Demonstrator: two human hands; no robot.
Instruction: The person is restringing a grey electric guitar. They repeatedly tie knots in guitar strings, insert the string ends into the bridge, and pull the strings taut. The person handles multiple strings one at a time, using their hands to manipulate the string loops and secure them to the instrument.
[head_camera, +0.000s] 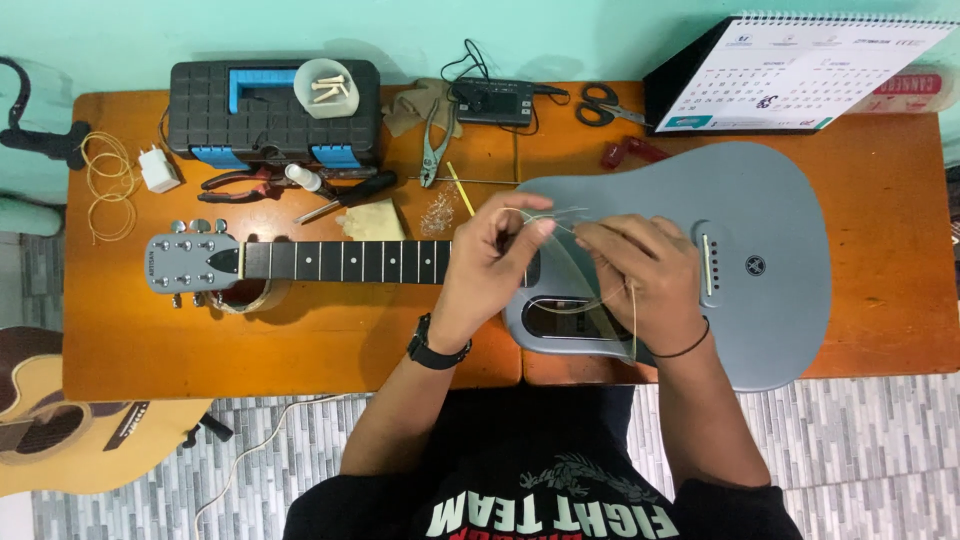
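Both hands, left (497, 262) and right (640, 275), pinching loose strings (580, 300) over guitar (740, 260): best kept taut, untangled, clear of body.

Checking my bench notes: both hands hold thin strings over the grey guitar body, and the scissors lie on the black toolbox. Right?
Not quite. The black-handled scissors lie on the orange wooden table, beside the calendar, not on the black toolbox. The head view shows it. The rest holds.

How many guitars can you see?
2. A grey guitar with a black fretboard lies flat across the orange wooden table, under both hands. A tan wooden acoustic guitar sits on the floor at the lower left, partly cut off by the picture edge.
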